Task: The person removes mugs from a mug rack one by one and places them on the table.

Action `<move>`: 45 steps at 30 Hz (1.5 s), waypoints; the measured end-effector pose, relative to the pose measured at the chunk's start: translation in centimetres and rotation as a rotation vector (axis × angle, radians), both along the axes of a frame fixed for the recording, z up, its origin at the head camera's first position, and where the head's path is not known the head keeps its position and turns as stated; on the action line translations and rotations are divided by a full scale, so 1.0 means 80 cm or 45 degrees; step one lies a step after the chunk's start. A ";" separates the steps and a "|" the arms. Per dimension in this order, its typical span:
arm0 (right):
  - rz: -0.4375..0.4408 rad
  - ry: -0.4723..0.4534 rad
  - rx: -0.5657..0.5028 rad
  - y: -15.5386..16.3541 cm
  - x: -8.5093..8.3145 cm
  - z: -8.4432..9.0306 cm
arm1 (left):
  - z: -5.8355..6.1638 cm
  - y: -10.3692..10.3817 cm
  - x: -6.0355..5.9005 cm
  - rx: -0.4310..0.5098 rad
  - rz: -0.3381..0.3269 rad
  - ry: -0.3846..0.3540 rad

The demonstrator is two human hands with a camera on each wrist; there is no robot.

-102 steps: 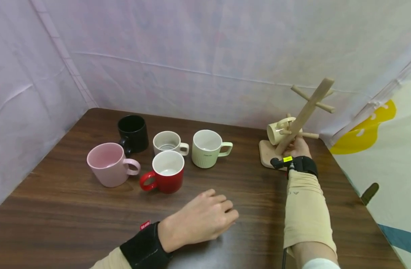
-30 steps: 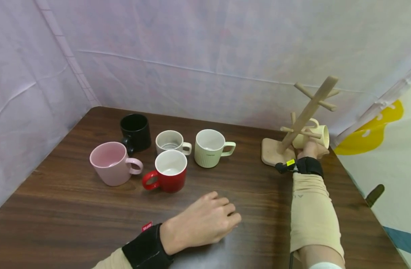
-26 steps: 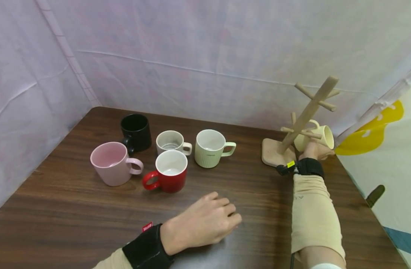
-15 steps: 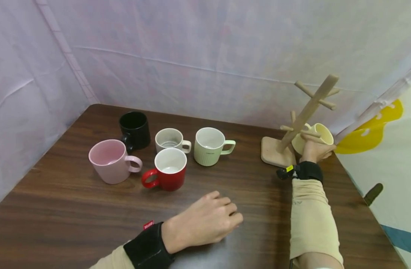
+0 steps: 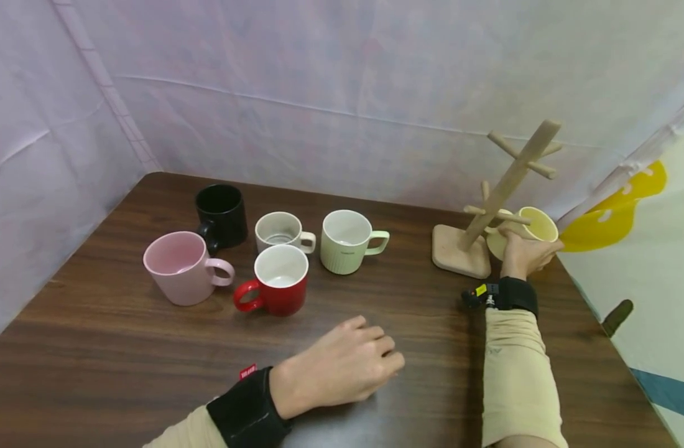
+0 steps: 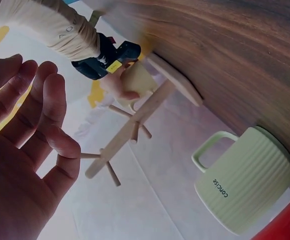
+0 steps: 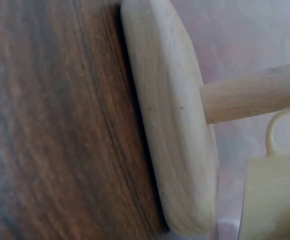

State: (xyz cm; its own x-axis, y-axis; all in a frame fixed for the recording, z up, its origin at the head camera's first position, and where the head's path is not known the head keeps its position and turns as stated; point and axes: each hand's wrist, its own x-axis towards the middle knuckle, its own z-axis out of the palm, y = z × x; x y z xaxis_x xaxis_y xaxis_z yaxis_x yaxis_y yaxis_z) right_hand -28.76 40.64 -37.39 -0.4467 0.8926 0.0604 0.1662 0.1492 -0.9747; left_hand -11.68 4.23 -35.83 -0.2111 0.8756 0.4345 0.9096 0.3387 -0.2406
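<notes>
My right hand (image 5: 522, 254) grips a cream mug (image 5: 536, 225) just right of a wooden mug tree (image 5: 505, 184), below its lowest right peg. The mug is tilted, its mouth facing up and to the right. In the right wrist view the cream mug (image 7: 272, 197) sits beside the tree's base (image 7: 177, 125) and post (image 7: 254, 95). My left hand (image 5: 347, 366) rests palm down on the brown table (image 5: 96, 348), holding nothing. The left wrist view shows the left hand (image 6: 25, 150) with relaxed fingers, and beyond it the right hand (image 6: 116, 89) on the cream mug (image 6: 137, 79).
Several mugs stand at the back left of the table: black (image 5: 221, 214), pink (image 5: 176, 267), red (image 5: 277, 281), grey (image 5: 277, 231) and pale green (image 5: 344, 239). Pale cloth walls close the back and left. The table's right edge (image 5: 599, 330) runs just past the mug tree.
My right hand has carried the cream mug from the left side of the mug tree round to its right side and lowered it slightly. The left hand has stayed put.
</notes>
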 end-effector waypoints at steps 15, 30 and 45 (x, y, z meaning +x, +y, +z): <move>-0.006 0.020 0.066 -0.005 0.017 -0.009 | 0.004 0.003 -0.001 0.017 -0.021 0.021; -0.030 0.044 0.078 -0.010 0.038 -0.014 | 0.010 0.008 -0.001 0.019 -0.031 -0.007; -0.042 0.048 0.081 -0.012 0.050 -0.015 | 0.013 0.009 -0.001 0.011 -0.027 -0.012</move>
State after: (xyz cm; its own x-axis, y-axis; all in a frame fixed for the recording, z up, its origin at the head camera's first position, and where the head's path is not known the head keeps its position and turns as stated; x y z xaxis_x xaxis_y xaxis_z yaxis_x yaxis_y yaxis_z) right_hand -24.75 39.71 -38.55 -0.4134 0.9006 0.1338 0.1354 0.2061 -0.9691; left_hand -11.75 4.97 -34.75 -0.1968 0.8763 0.4398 0.9189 0.3213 -0.2290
